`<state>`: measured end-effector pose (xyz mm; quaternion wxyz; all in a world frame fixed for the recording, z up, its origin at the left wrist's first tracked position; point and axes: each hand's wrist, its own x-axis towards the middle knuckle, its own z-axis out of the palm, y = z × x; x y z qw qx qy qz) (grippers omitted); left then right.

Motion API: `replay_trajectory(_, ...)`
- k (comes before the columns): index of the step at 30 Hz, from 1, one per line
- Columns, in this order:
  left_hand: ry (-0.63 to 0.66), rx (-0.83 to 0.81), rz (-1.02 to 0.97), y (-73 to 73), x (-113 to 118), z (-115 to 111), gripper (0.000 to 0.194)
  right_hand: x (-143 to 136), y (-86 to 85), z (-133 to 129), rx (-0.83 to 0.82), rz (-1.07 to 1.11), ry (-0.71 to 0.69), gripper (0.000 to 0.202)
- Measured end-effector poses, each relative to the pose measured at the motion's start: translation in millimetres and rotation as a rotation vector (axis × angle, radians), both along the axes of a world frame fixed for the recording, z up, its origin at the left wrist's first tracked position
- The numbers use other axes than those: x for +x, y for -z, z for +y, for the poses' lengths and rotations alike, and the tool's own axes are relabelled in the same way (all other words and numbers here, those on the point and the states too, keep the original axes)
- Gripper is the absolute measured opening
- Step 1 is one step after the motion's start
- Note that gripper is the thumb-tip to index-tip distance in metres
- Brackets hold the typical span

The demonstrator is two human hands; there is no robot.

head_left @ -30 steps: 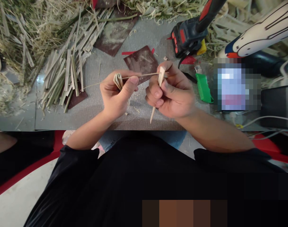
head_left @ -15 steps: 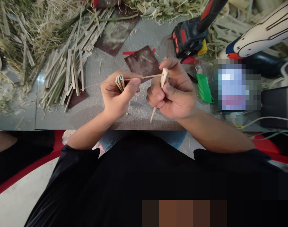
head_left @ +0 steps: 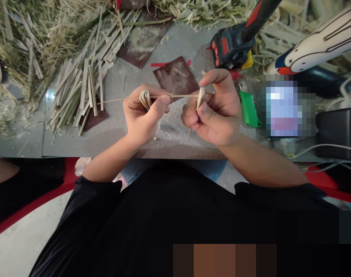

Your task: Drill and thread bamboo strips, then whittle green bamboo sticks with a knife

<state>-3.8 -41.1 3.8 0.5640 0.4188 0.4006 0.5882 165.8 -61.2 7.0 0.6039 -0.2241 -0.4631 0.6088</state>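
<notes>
Centre of frame, I saw the left hand (head_left: 142,119) closed around pale, flat wooden strips (head_left: 145,99), pinching a thin tan strand (head_left: 184,96) | strand spanned to the right hand (head_left: 220,119), which gripped a slim, pale wooden piece (head_left: 201,98), forefinger raised | dark-brown square sheet (head_left: 177,75) lay just above, upper centre

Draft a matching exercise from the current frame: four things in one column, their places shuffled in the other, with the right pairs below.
Things
1. thin tan strip
2. ridged green plastic object
3. small bundle of layered pale slats
4. loose heap of pale flat strips

Places
A. held in the left hand
B. lying to the left of the left hand
C. spanning the gap between the two hands
D. lying to the right of the right hand

Pairs: 1-C, 2-D, 3-A, 4-B
</notes>
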Motion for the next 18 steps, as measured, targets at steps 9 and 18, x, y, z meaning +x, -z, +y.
replay_trajectory(9,0.020,0.332,0.040,17.5,0.2,10.4,0.037,4.7,7.9,6.5,-0.047,0.135,-0.213,0.036)
replay_trajectory(18,-0.022,0.591,0.211,31.9,-5.1,15.2,0.043,14.7,-2.0,3.4,-0.298,0.046,-0.358,0.055)
